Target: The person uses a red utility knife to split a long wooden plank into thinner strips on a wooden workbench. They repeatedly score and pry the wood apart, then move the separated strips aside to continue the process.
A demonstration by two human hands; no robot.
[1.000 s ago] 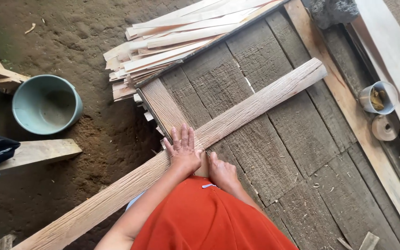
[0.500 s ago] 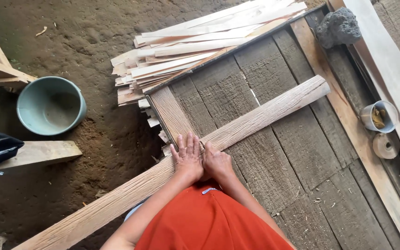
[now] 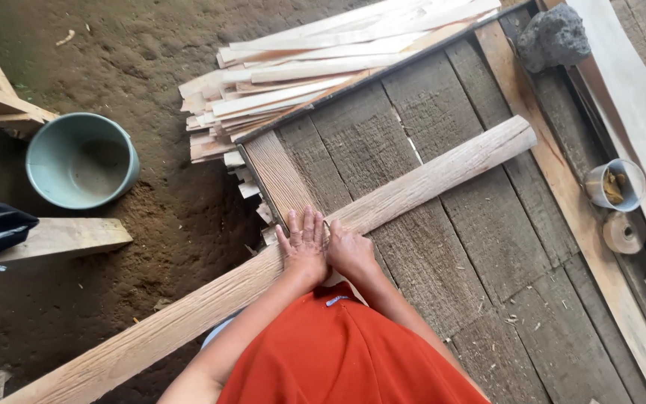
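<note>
On the grey floor boards (image 3: 480, 247) lies a long beam (image 3: 428, 179). It runs slanted, from the low left corner up to the right, and its left part sticks out over the dirt (image 3: 136, 67). Both hands are on top of it, near its middle. The left hand (image 3: 304, 241) lies flat with the fingers spread, pressing down on the wood. The right hand (image 3: 349, 251) sits just beside it, touching it, with the fingers curled over the beam; how tight it holds cannot be seen. Neither hand is pinching anything. An orange shirt (image 3: 338, 352) fills the bottom of the view.

Just past the hands is a short plank (image 3: 278, 176). Behind that lies a pile of thin pale slats (image 3: 300, 67). A green bucket (image 3: 82, 159) stands on the dirt to the left, well apart from the beam. A dark rock (image 3: 553, 36) sits at the top right. A small cup (image 3: 613, 184) and a tape roll (image 3: 623, 233) sit at the right edge
</note>
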